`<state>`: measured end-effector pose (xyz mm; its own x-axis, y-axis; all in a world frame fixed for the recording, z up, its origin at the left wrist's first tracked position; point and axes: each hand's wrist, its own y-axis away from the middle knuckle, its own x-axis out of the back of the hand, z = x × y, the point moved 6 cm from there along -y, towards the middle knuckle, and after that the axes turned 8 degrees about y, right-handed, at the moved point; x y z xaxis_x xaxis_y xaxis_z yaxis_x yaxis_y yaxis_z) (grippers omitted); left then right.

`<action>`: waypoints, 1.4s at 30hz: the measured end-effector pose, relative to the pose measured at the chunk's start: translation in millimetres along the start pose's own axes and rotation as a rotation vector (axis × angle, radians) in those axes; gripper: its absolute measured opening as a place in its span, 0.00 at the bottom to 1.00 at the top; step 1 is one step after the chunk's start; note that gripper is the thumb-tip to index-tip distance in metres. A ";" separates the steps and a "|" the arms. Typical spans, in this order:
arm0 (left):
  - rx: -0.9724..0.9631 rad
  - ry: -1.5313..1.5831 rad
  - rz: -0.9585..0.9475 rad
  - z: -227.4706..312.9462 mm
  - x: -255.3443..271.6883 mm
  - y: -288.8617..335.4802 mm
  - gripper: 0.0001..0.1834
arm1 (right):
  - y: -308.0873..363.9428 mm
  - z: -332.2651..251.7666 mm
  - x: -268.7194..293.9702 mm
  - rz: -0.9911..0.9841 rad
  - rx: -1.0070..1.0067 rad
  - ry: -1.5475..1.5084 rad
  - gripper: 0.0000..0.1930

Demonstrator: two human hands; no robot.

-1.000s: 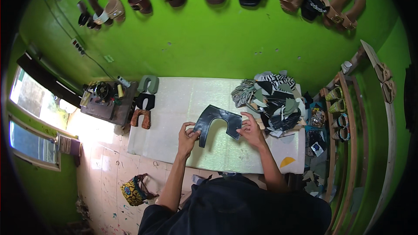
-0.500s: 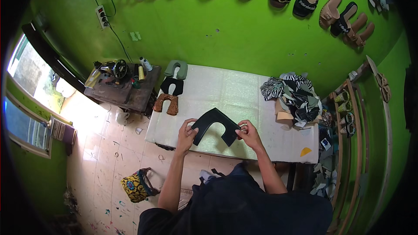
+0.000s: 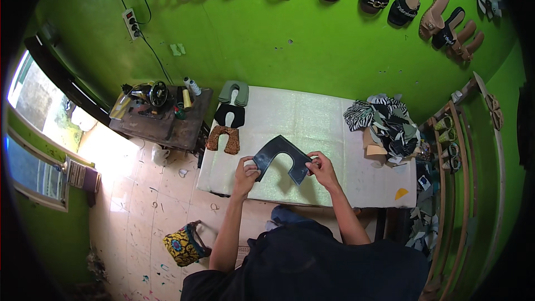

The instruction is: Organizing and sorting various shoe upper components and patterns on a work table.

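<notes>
A black U-shaped shoe upper piece [image 3: 280, 153] is held up over the near part of the white-covered table [image 3: 329, 184], its curved opening toward me. My left hand [image 3: 246, 175] pinches its left leg between thumb and fingers. At the right leg my right hand [image 3: 322, 170] grips the edge the same way. A pale sheen shows on the face of the piece. Along the table's left edge lie similar U-shaped pieces: grey-green ones [image 3: 241, 97] at the back, black ones [image 3: 238, 116] in the middle and brown speckled ones [image 3: 232, 132] nearest.
An old sewing machine [image 3: 157, 94] with thread spools stands on a wooden table to the left. Fabric scraps [image 3: 390, 125] are heaped at the right end. A yellow half-round piece [image 3: 401, 193] lies near the front right corner. A patterned bag [image 3: 184, 246] sits on the floor. Sandals [image 3: 374, 0] hang on the green wall.
The black upper piece has tilted in my hands, so its face now catches more light. Both hands keep their hold. The whole view has shifted slightly.
</notes>
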<state>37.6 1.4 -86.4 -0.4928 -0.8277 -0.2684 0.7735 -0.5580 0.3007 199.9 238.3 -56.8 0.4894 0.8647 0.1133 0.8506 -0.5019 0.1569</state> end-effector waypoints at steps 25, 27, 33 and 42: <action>-0.103 -0.271 -0.077 14.8 44.8 -149.3 0.30 | -127.6 16.8 -24.3 0.153 -0.044 0.371 0.16; -0.102 -0.316 -0.114 17.0 44.6 -162.6 0.29 | -128.0 23.7 -26.9 0.185 -0.089 0.366 0.16; -0.136 -0.421 -0.132 17.5 55.0 -213.8 0.29 | -158.5 20.2 -43.0 0.261 -0.094 0.346 0.16; -0.212 -0.540 -0.177 33.1 35.8 -289.9 0.29 | -222.0 29.2 -39.7 0.378 -0.127 0.360 0.17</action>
<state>-217.4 131.6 -152.8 -0.7110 -0.6674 0.2213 0.6964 -0.7120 0.0901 -2.7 316.0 -124.8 0.6412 0.5728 0.5106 0.5869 -0.7948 0.1545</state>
